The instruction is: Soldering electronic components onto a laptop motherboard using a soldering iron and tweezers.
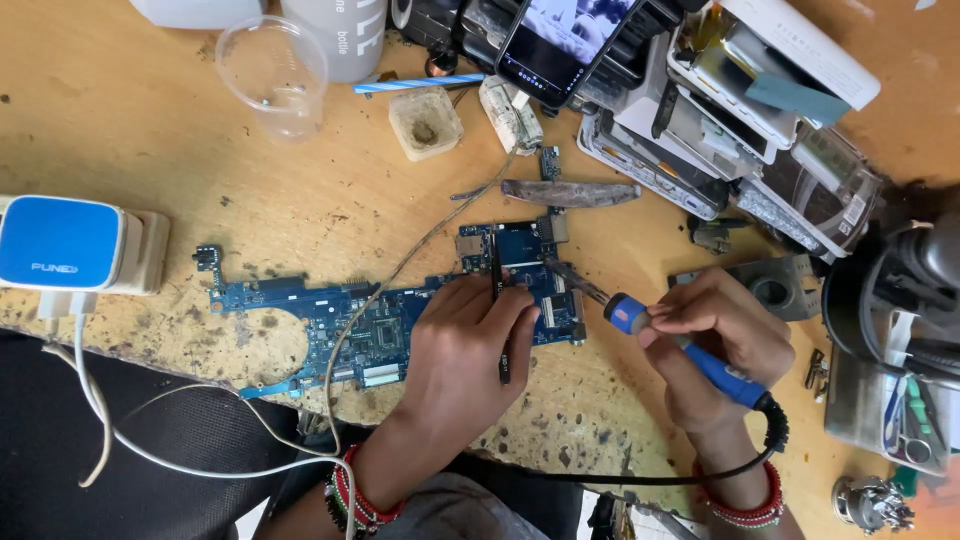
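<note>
Head view: my left hand covers part of the blue circuit board lying on the desk, pinching dark tweezers whose tips are hard to make out. My right hand grips a blue-handled soldering iron, tip at the board. A blue-and-white charger sits at the left edge; stacked phones are cut off at the top right.

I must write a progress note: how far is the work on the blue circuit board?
Done: the blue circuit board lies bare on the table. In hand: the left hand holds tweezers on it, and the right hand aims the soldering iron there. Left: cannot tell; the joint is hidden.
</note>
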